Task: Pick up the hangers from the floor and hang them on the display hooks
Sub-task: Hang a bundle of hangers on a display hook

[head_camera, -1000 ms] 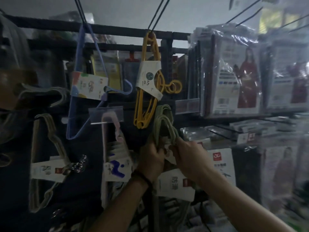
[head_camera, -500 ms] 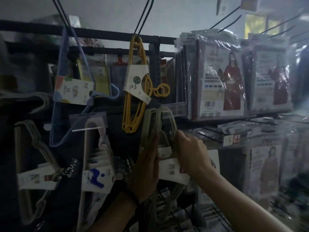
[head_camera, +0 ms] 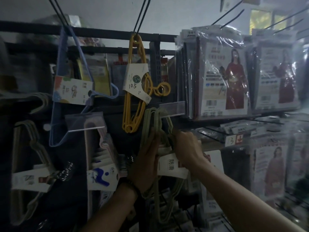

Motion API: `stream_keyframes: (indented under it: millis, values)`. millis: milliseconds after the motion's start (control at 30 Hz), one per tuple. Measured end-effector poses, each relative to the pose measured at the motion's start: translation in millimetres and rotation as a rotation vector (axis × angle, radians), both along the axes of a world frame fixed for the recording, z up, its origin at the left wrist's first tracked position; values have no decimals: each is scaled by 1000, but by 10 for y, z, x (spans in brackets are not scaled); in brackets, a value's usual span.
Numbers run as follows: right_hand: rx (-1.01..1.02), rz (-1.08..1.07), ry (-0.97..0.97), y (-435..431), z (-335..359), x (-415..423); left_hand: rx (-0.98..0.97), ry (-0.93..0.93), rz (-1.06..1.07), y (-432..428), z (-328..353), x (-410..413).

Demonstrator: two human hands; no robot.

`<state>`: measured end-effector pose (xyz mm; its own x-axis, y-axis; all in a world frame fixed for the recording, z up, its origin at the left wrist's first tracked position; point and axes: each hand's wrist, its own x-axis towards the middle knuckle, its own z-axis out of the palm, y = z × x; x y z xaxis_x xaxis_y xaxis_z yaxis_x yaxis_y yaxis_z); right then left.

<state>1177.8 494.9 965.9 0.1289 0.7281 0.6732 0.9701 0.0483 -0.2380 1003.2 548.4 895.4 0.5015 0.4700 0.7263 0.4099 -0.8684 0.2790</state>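
Green hangers (head_camera: 151,124) had been raised to just below-right of the yellow hangers (head_camera: 133,91), gripped in the curled fingers of the right hand (head_camera: 187,146) and steadied by the straight-fingered left hand (head_camera: 145,163), so hooking was judged imminent.

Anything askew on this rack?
Nothing broken. The blue hangers hang slanted from one corner, hook jutting sideways; the yellow hangers dangle end-up too. The left hand and right hand are on the green hangers; whether they sit on a hook is unclear.
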Motion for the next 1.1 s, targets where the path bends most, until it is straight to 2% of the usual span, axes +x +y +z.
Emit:
stream_keyframes:
  millis: [133, 233, 367, 500, 600, 667, 733, 900, 1033, 1100]
  values:
    - [-57, -48, -18, 242, 116, -97, 53, 118, 153, 244, 26, -113]
    - [-136, -108, -79, 344, 140, -144, -39, 233, 217, 312, 32, -116]
    - [-145, -14, -21, 492, 87, -97, -87, 250, 250, 340, 15, -83]
    - [-145, 79, -48, 559, 2, 11, -164, 297, 319, 238, 91, -69]
    - [-103, 166, 134, 527, -144, 61, -75, 356, 467, -31, 222, -122]
    - [-26, 213, 225, 445, -357, 63, -24, 287, 541, -275, 230, -189]
    - [4, 216, 226, 302, -625, 4, -29, 231, 596, -512, 122, -275]
    - [27, 339, 273, -197, -1313, -423, -222, 202, 655, -1210, -480, -550]
    - [-318, 579, 288, -777, -1778, -952, -585, 300, 725, -1824, -1269, -996]
    - [-531, 687, 159, -1080, -2065, -1287, -788, 358, 814, -2198, -1737, -1296]
